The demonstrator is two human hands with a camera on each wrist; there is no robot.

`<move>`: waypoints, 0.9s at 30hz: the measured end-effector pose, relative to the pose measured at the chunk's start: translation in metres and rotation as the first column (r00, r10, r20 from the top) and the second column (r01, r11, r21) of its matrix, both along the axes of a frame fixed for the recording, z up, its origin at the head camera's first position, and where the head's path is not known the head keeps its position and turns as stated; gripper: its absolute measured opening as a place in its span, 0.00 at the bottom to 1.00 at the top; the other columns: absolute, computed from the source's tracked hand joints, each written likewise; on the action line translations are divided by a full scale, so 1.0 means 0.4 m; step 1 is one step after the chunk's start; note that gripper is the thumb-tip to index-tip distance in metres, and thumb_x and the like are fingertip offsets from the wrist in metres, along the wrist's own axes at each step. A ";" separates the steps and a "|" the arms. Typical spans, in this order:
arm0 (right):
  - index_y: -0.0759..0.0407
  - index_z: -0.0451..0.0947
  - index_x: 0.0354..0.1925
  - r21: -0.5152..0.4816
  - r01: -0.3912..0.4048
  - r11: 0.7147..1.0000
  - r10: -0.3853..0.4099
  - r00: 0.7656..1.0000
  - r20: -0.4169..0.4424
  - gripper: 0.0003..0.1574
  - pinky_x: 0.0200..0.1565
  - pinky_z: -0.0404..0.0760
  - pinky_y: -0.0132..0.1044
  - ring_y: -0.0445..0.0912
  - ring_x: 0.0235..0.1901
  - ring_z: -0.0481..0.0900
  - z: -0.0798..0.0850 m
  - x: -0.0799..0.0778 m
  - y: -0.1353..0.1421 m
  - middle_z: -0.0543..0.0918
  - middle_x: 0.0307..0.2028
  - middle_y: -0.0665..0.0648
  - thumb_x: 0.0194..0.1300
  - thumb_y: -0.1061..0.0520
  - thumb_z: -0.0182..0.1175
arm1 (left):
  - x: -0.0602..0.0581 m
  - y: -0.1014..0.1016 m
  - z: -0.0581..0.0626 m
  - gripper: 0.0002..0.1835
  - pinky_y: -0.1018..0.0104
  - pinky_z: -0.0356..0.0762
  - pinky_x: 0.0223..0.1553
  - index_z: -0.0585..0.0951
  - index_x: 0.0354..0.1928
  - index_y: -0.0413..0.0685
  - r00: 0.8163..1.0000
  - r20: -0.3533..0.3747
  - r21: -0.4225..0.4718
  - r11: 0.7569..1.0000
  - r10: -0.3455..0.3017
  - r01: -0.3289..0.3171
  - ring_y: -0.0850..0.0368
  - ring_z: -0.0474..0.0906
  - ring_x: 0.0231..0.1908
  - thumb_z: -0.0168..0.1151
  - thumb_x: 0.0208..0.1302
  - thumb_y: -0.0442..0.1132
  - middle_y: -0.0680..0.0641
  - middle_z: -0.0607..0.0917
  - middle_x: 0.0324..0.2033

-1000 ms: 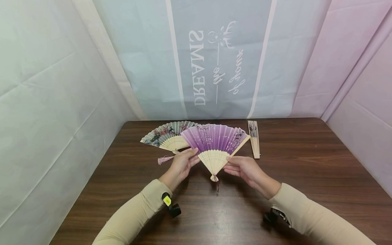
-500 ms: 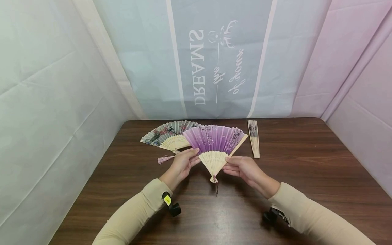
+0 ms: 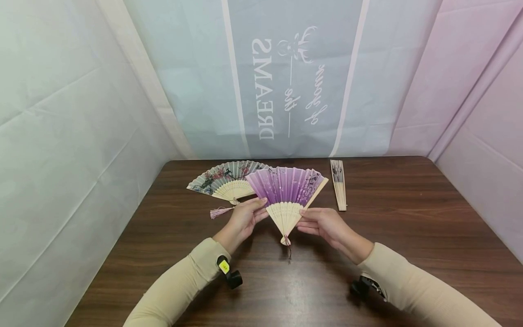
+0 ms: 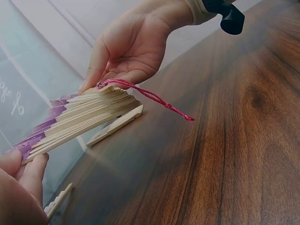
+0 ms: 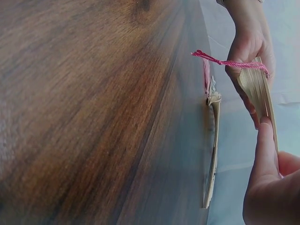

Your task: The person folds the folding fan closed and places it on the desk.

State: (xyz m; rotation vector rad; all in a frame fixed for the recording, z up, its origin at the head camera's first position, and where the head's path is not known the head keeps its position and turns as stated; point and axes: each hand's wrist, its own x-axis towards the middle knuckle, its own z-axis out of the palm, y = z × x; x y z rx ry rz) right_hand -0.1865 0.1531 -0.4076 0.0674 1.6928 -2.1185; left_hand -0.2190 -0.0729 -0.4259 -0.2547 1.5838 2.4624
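The left grip (image 3: 244,218) and right grip (image 3: 326,223) pinch a spread, pleated purple fan (image 3: 287,187) with slim, pale ribs (image 3: 284,216).

Behind a brown table (image 3: 408,236) bearing a flowered fan (image 3: 220,180) and a folded fan (image 3: 338,186) hangs a lettered cloth (image 3: 282,91).

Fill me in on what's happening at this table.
A person is holding a purple fan, spread open, up off the table. The left hand pinches one side edge and the right hand the other, with a pinkish-red cord hanging from the pivot end. Behind it, toward the left, a grey floral fan lies spread open, partly hidden by the purple one. A folded fan lies shut to the right, touched by neither hand.
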 end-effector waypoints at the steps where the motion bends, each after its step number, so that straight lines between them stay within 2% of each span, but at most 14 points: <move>1: 0.80 0.68 0.55 0.002 -0.002 1.000 0.002 1.000 -0.002 0.18 0.45 0.89 0.35 0.41 0.33 0.88 0.000 0.000 0.000 0.89 0.30 0.53 0.73 0.66 0.51 | 0.000 0.000 0.000 0.15 0.69 0.89 0.38 0.73 0.56 0.22 1.000 0.001 0.000 1.000 -0.002 0.002 0.62 0.86 0.30 0.53 0.70 0.24 0.51 0.88 0.27; 6: 0.79 0.69 0.53 0.014 -0.006 1.000 0.007 1.000 -0.010 0.16 0.45 0.89 0.35 0.41 0.33 0.88 0.002 0.001 -0.001 0.88 0.30 0.53 0.73 0.66 0.51 | -0.001 0.000 -0.001 0.15 0.67 0.89 0.40 0.74 0.56 0.23 1.000 0.001 -0.003 1.000 -0.014 0.014 0.61 0.87 0.30 0.54 0.70 0.25 0.51 0.89 0.27; 15: 0.82 0.66 0.56 0.031 -0.031 0.999 0.032 0.999 -0.023 0.21 0.46 0.89 0.35 0.41 0.34 0.88 0.003 -0.001 -0.005 0.88 0.31 0.54 0.74 0.65 0.52 | 0.001 0.000 0.002 0.16 0.68 0.89 0.39 0.73 0.56 0.22 1.000 0.002 -0.018 0.999 -0.028 0.028 0.61 0.86 0.29 0.54 0.70 0.25 0.52 0.88 0.27; 22: 0.80 0.67 0.55 0.029 -0.033 0.999 0.034 0.999 -0.016 0.19 0.47 0.89 0.35 0.41 0.35 0.87 0.002 0.001 -0.004 0.88 0.32 0.53 0.74 0.64 0.50 | -0.001 0.003 0.008 0.15 0.68 0.89 0.40 0.74 0.55 0.23 1.000 0.011 -0.030 0.999 -0.024 0.024 0.62 0.86 0.29 0.54 0.69 0.25 0.53 0.87 0.27; 27: 0.82 0.65 0.57 0.025 -0.025 0.999 0.026 1.000 -0.013 0.21 0.48 0.89 0.35 0.41 0.36 0.87 0.003 0.003 -0.008 0.88 0.34 0.54 0.75 0.64 0.50 | -0.001 0.003 0.007 0.13 0.68 0.89 0.39 0.75 0.53 0.25 0.999 0.022 -0.027 0.999 -0.024 0.025 0.61 0.86 0.28 0.55 0.69 0.25 0.52 0.88 0.26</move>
